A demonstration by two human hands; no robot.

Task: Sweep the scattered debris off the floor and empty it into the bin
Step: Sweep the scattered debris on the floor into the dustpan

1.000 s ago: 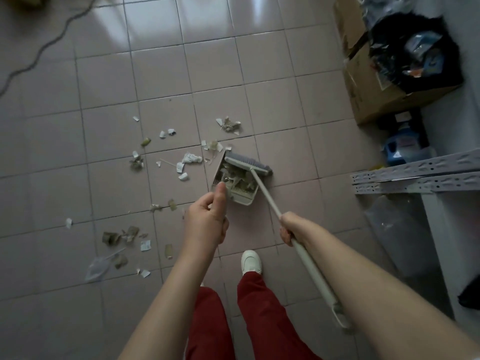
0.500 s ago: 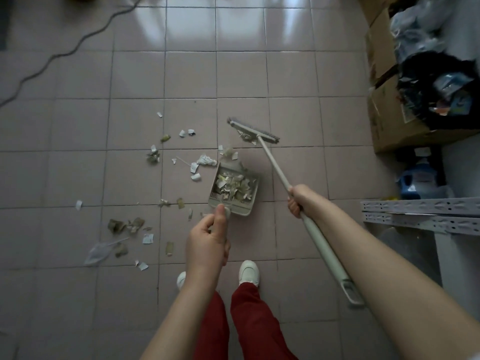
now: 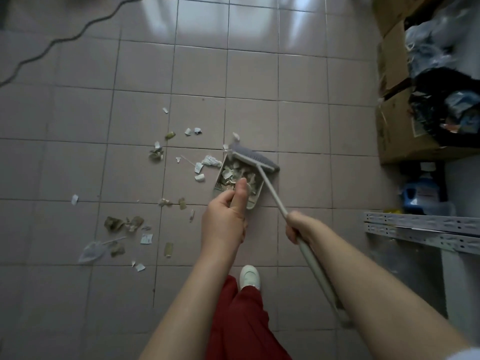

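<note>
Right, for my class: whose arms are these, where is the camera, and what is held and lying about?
No machine here: one camera worn on a person's head looks down at their own arms. The left hand grips the handle of a pale dustpan holding scraps. The right hand grips the long handle of a broom, its grey head at the pan's mouth. More debris lies scattered on the tiled floor to the left. A cardboard box holding a black bag stands on the right.
</note>
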